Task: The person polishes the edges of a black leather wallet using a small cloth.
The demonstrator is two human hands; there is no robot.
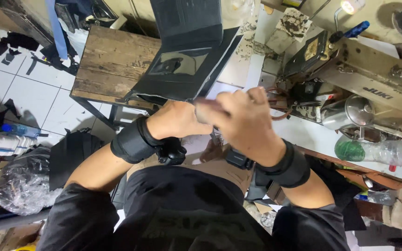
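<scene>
My left hand (178,122) and my right hand (244,120) meet in front of my chest, over the edge of the white worktop (312,135). The right hand's fingers lie blurred across the left hand's knuckles, and whatever sits between them is hidden. Each wrist wears a wide black band (133,141) with a small black device strapped under it. Just beyond the hands lies a stack of flat black panels (182,69), one with a shiny window. It rests partly on a worn wooden table (110,65).
A beige industrial sewing machine (378,76) with a lit lamp (348,6) stands at the right. Beside it lies a clear plastic bottle with green inside (380,151). On the tiled floor at the left are black scraps, a blue-capped bottle (19,130) and a crumpled plastic bag (22,183).
</scene>
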